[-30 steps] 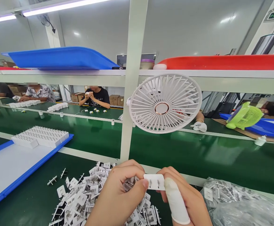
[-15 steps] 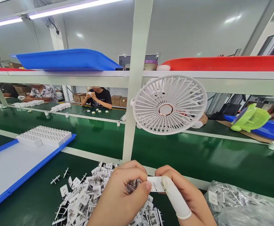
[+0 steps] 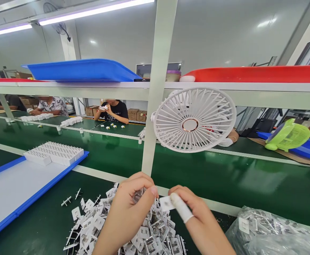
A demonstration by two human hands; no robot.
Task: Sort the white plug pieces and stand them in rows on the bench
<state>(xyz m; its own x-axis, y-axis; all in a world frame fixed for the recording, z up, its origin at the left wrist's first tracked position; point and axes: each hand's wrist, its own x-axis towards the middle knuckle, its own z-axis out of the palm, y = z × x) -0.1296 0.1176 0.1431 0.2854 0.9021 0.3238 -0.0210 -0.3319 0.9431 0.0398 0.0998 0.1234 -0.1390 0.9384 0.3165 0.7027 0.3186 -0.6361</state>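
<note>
The right hand (image 3: 197,219), its forefinger capped in a white finger cot (image 3: 181,209), pinches a small white plastic plate (image 3: 166,203) at its right edge, while the left hand (image 3: 129,216) curls closed with the thumb tip just beside the plate's left edge; whether that hand also holds a loose part inside its fingers cannot be told. The plate sits between the two hands, raised above a heap of like white plates with metal prongs (image 3: 109,230) lying on the green surface (image 3: 45,226). To handle the piece well, the grip seems best kept on the plate's edges, so the slots in its face stay uncovered and the piece stays level. To the right lies a clear bag of the same parts (image 3: 264,230). To the left, a blue-rimmed tray (image 3: 14,212) carries a block of finished white pieces (image 3: 54,153) at its far end. Beyond, a white clip fan (image 3: 194,119) hangs on the upright post (image 3: 156,106) of the shelf, and other people sit at work on the far side of the line.
</note>
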